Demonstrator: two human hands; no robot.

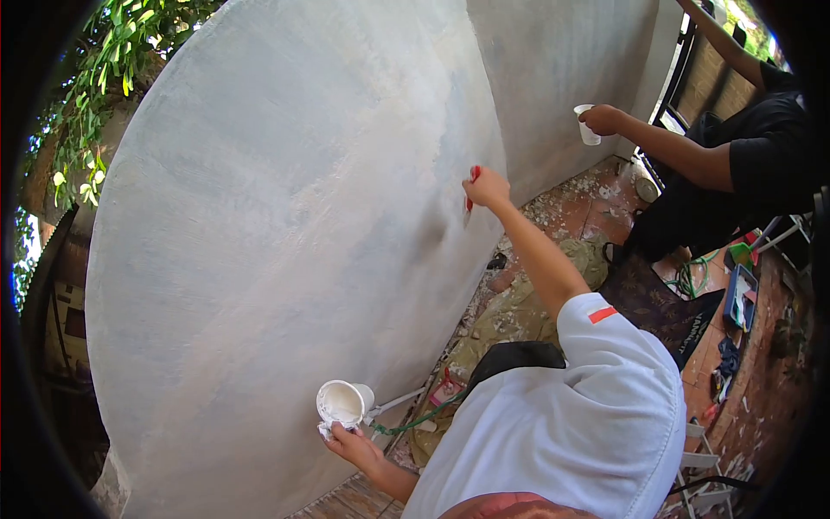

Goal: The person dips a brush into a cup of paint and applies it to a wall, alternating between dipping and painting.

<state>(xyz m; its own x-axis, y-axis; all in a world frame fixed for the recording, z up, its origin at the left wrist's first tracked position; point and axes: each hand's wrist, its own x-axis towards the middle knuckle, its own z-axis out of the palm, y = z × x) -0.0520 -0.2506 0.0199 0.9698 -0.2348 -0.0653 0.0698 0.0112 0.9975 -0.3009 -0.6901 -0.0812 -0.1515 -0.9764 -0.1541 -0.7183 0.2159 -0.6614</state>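
Note:
My left hand (pixel 356 448) is closed round the lower side of a white cup (pixel 367 396) with thick white paint (pixel 341 403) inside. Paint is smeared over the cup's rim and near my fingers. Higher up and to the right, my right hand (pixel 489 188) grips a red-handled paintbrush (pixel 470 189), its lower end against the pale grey wall (pixel 285 216). Streaky whitish patches cover this curved-edged wall, and the shadow of my hand falls on it. Most of the brush head is hidden or blurred.
At right a person in dark clothes (pixel 774 143) holds a white plastic cup (pixel 588 126) near the adjoining wall. Paint flecks and a crumpled drop cloth (pixel 510 316) cover the floor. A blue paint tray (pixel 741 297) and a green hose (pixel 687 275) lie behind. Leaves (pixel 121 43) hang upper left.

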